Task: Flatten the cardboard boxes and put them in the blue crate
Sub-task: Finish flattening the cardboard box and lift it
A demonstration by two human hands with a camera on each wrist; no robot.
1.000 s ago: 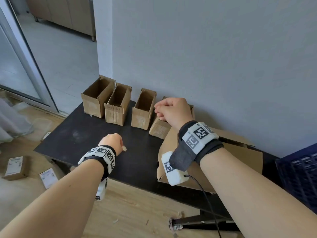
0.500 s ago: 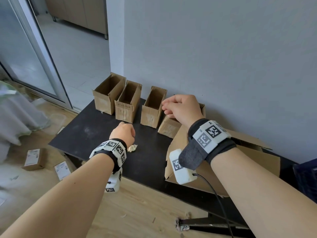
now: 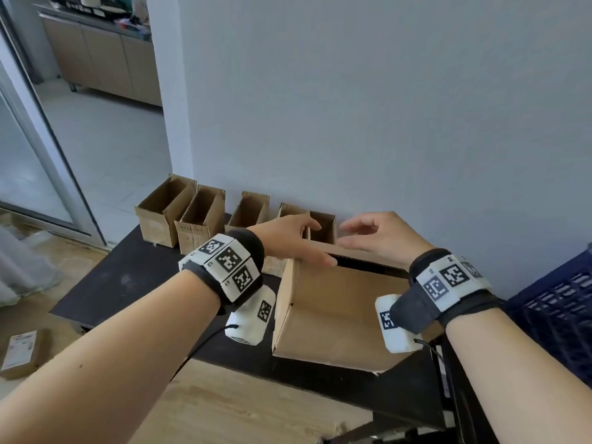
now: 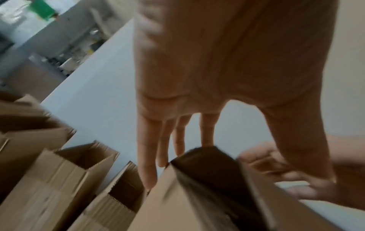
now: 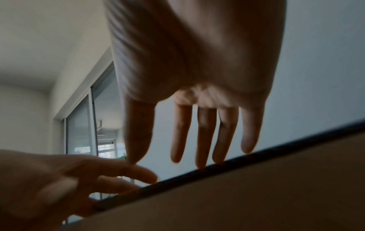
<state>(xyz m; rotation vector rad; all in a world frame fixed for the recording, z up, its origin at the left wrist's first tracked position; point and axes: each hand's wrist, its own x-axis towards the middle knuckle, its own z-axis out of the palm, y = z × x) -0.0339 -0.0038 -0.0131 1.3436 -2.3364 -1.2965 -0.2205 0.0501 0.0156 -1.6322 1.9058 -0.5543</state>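
Note:
Several small open cardboard boxes [image 3: 200,225] stand in a row against the wall on the black table [image 3: 128,283]. The rightmost one, dark inside [image 3: 322,225] [image 4: 207,168], is just behind a large cardboard box [image 3: 336,309] [image 5: 256,195]. My left hand [image 3: 307,241] reaches over the large box with straight fingers [image 4: 173,140] at the dark box's left rim, thumb on the large box's top edge. My right hand [image 3: 358,235] [image 5: 197,140] hovers open on the dark box's right, fingertips near the large box's far edge. Neither hand holds anything. The blue crate [image 3: 554,315] sits far right.
The grey wall [image 3: 384,123] stands right behind the boxes. Small packages [image 3: 22,350] lie on the wooden floor at lower left, beside a sliding glass door [image 3: 32,155]. Bare black tabletop shows left of the large box.
My left hand left the table's front and swung right to the last small box. Both hands went from curled fists to straight fingers. My view shifted right and closer.

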